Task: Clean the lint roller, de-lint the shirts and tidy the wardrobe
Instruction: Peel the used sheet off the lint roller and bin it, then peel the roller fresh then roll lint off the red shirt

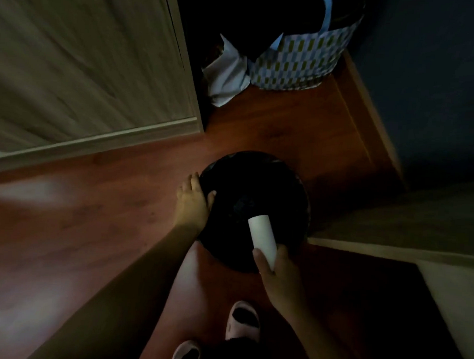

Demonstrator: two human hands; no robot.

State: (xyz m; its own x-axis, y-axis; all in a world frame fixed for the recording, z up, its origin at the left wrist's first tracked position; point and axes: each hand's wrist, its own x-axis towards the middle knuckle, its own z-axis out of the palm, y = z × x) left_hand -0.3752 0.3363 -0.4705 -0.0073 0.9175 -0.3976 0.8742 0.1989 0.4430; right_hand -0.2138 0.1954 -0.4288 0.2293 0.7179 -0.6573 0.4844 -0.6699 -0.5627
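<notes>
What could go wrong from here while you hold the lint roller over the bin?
The right hand holds the lint roller only by its near end, so it could slip into the black bin. The left hand grips just the rim, so the bin might tip. Dim light may hide lint.

White lint roller (262, 235), tilted, over black bin (298, 182)

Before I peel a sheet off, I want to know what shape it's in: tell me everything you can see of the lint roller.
The lint roller is a plain white cylinder, smooth and paper-like; the dim picture shows no lint or marks on it. No handle shows. It is tilted, its far end over the open mouth of the black bin, its near end gripped in the right hand, thumb on one side and fingers curled round the other. Nothing else touches it.
</notes>
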